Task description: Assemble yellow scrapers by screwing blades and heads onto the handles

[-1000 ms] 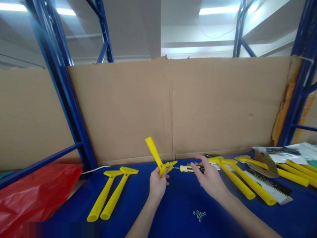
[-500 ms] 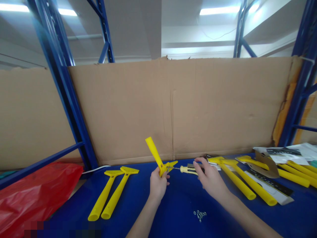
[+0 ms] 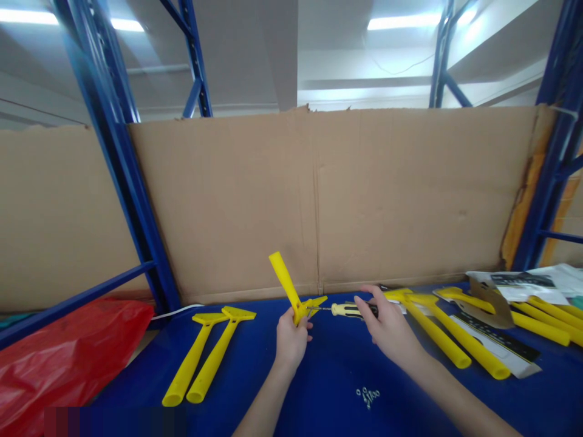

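My left hand (image 3: pixel 291 341) is closed round the head end of a yellow scraper handle (image 3: pixel 284 278), whose tube points up and to the left. A screwdriver (image 3: pixel 350 310) with a cream and black grip lies level, its tip touching the scraper's head. At the rear of that grip is my right hand (image 3: pixel 387 318), fingers bent and closed on it. Small metal nuts and screws (image 3: pixel 368 396) lie in a loose group on the blue table (image 3: pixel 328 376), below and between my hands.
Two yellow scrapers (image 3: pixel 214 352) lie on the left. Several more yellow scrapers (image 3: pixel 449 334) are at the right, among packaging (image 3: pixel 498 343). A red plastic bag (image 3: pixel 68 352) fills the left corner. Behind stands a cardboard wall (image 3: pixel 237 200) between blue posts (image 3: pixel 136 200).
My right hand's fingers have shifted slightly on the screwdriver grip, moving a little right and up. The scraper and my left hand have hardly moved.
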A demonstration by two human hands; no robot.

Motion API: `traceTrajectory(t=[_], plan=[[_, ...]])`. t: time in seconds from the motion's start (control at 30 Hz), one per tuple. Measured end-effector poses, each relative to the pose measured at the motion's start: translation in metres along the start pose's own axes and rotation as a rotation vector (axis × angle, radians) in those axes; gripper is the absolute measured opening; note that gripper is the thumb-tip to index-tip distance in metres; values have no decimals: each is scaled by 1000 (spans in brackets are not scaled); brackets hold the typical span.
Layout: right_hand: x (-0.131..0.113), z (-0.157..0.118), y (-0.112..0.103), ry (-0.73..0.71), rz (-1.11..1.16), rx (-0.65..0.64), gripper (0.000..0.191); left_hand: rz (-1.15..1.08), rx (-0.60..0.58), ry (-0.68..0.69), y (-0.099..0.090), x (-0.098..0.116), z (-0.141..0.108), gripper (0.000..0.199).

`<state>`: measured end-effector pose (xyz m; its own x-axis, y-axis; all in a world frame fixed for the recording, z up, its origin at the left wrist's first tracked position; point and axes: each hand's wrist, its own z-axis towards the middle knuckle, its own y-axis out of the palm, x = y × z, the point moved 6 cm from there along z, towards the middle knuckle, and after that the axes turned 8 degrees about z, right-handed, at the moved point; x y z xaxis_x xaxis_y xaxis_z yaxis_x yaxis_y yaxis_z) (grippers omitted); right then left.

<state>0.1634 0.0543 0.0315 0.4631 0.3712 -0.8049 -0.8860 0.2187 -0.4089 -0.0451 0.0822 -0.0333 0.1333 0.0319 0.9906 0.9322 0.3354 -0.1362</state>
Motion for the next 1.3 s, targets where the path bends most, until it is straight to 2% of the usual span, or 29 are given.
traceTrajectory(t=[0.13,0.2,0.33,0.57,0.7,0.8,0.9,1.07,1.17,1.3], plan=[[-6,-2,-1,-50,-48,21,32,18,-2,2,-1,1,1,18],[-9,-2,-1,-94,-26,31,38,16,0,-6,-1,1,0,19],[-12,-3,1,-143,39,-25,45,13,-8,-8,-1,2,-1,19],[-6,-2,1,12,4,-41,33,65,-26,24,0,4,-2,19],[-5,-3,0,-31,55,-3,42,54,-16,10,-1,2,-1,20],[-3,-2,2,-72,171,-45,56,52,-17,-7,0,1,0,21],[2,0,5,-41,193,-82,50,54,-16,-16,1,0,1,21],[6,2,1,8,56,-24,33,42,-5,-13,0,2,0,20],[8,1,2,49,20,-17,34,56,-15,-9,0,3,-1,19],[5,1,3,-11,116,-11,38,71,-24,-6,1,3,-1,19]])
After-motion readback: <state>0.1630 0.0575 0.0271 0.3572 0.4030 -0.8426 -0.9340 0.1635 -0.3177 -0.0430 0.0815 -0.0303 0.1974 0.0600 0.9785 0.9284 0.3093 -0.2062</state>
